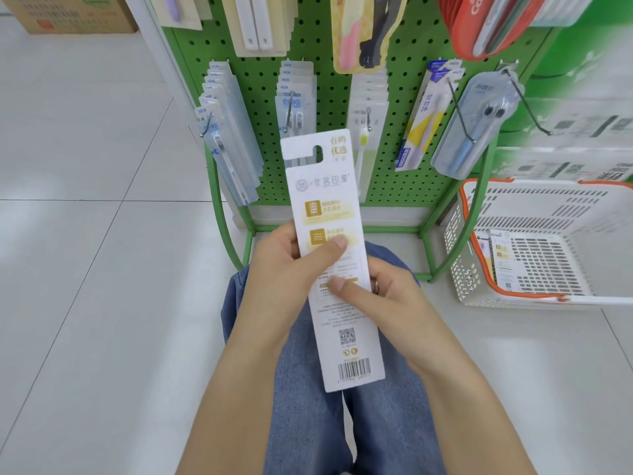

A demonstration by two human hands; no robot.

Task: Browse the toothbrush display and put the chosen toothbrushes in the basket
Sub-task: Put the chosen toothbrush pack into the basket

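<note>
Toothbrush pack (334, 262): white card back, gold icons, barcode (both hands gripping).

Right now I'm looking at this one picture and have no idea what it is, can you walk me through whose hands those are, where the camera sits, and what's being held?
There is no machine here. The single picture comes from a wide-angle camera worn on a person's head, looking forward and down, so the two arms reaching in from the bottom are that person's own. They seem to be crouched on a pale tiled floor, with blue jeans showing below.

Both hands hold one long white toothbrush package, back side up, showing printed text and a barcode. The left hand pinches its upper middle with the thumb on top; the right hand grips lower down.

Ahead stands a green pegboard display with packaged toothbrushes hanging on hooks. At right, on the floor, sits a white shopping basket with orange trim, and a similar package already lies inside.
</note>
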